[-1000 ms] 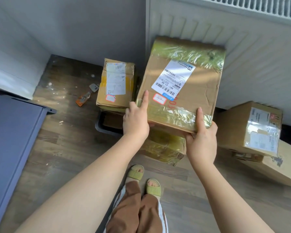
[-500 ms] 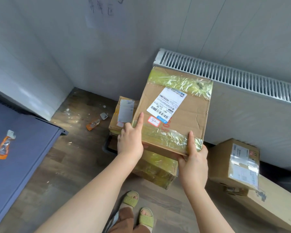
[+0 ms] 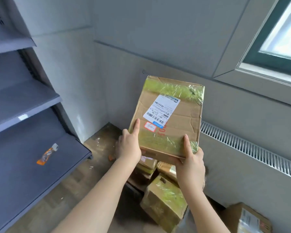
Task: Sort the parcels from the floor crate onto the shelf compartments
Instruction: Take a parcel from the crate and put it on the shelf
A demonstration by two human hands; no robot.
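I hold a flat brown cardboard parcel (image 3: pixel 171 118) up in front of me, wrapped with yellowish tape and bearing a white shipping label and a small red-edged sticker. My left hand (image 3: pixel 129 145) grips its lower left corner, thumb up along the face. My right hand (image 3: pixel 190 158) grips the lower right edge, thumb on top and fingers underneath. Below the parcel, several more taped parcels (image 3: pixel 163 200) lie piled on the floor; the crate under them is mostly hidden. The grey metal shelf (image 3: pixel 32 105) stands at the left with several tiers.
An orange and white sachet (image 3: pixel 47 154) lies on the lowest shelf board. A radiator (image 3: pixel 252 148) runs along the right wall under a window (image 3: pixel 282 36). Another labelled box (image 3: pixel 249 219) sits at the bottom right. Debris litters the wooden floor in the corner.
Both hands have lifted the parcel well above the floor pile. My view has risen and swung left, so the shelf tiers and the window now show.
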